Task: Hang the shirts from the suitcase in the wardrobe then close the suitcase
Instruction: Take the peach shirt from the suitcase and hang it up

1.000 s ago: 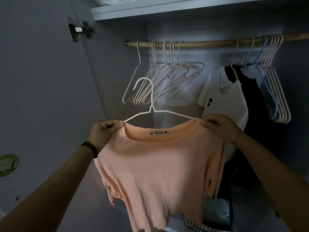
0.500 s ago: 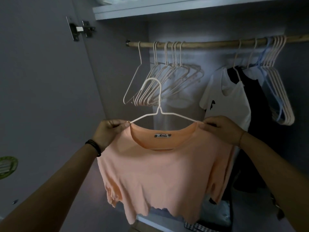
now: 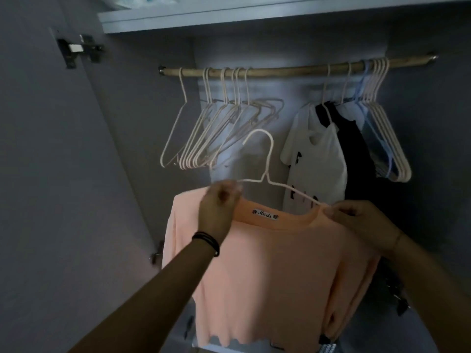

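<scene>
Left hand: the left hand (image 3: 219, 205) is a little blurred; its fingers are curled and pinch the left arm of the hanger together with the shoulder of the shirt; a dark wristband (image 3: 206, 240) sits on this wrist.
Right hand: the right hand (image 3: 356, 217) pinches the right end of the collar, at the place where the wire goes under the cloth; the fingers are bent around it.
Shirt: the peach shirt (image 3: 275, 263) is on the white hanger (image 3: 269, 159) and is held up in front of the open wardrobe; the front hangs straight down between the two arms; one sleeve falls to the left of the left hand; a small label (image 3: 265, 214) shows inside the neck.
Hanger hook: it stands upright below the wooden rail (image 3: 280, 70) and does not touch it; it is seen between the empty hangers and the white T-shirt.
Rail, left part: a group of empty pale hangers (image 3: 204, 138), close together.
Rail, right part: a white T-shirt (image 3: 321, 154) with a dark print; just beside it a black garment (image 3: 356, 154); then more empty hangers (image 3: 392, 149), one of them light blue.
Above: a white shelf (image 3: 229, 11).
Left side: the open wardrobe door (image 3: 51, 174) with a metal hinge (image 3: 76, 48) near its top.
</scene>
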